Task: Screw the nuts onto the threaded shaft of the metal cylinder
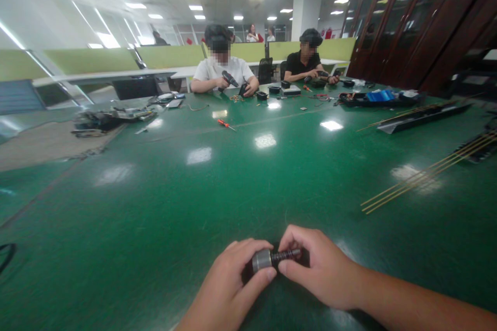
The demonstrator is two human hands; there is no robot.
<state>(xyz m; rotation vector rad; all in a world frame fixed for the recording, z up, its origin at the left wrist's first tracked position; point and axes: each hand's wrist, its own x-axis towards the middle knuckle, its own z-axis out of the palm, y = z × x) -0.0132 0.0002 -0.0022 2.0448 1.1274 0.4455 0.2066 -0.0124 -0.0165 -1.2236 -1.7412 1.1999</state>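
Just above the green table, near its front edge, I hold a grey metal cylinder [263, 260] with a thin dark shaft [286, 255] that has a spring wound round it. The thumb and fingers of my left hand [236, 274] are wrapped round the cylinder. My right hand [322, 264] curls about the shaft's free end, its thumb below and its index finger above. The part lies almost level, the shaft pointing right. A dark area beneath it is partly hidden by my hands, and I cannot make out what it is.
An orange-handled screwdriver [225, 124] lies mid-table. Thin yellow rods [423, 178] and a dark metal channel [423, 118] lie at right. Scrap parts [104, 120] sit at left. Across the table, two people [223, 70] handle power drills [230, 78] among small black parts.
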